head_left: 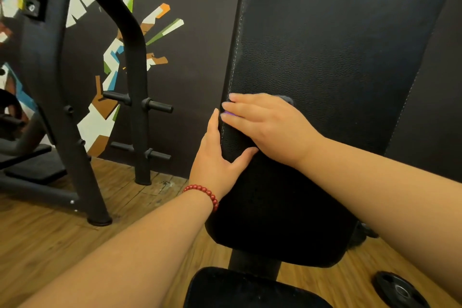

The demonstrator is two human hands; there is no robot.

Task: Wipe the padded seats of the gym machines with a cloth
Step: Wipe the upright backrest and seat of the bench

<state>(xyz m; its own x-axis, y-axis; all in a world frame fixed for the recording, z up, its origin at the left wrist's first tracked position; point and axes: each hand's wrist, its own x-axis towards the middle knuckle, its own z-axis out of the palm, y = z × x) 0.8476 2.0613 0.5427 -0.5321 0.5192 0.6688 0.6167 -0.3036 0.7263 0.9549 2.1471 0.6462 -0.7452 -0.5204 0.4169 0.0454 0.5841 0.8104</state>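
While flat on cloth, right hand.

No legible text, labels or numbers anywhere

The back pad was black leatherette with a fine pebbled grain and a dull sheen, edged with pale stitching. The seat looked matt black. The frame was smooth, matt black painted metal. The floor was worn, scuffed wood plank. The wall was flat matt paint. The bracelet had glossy beads.
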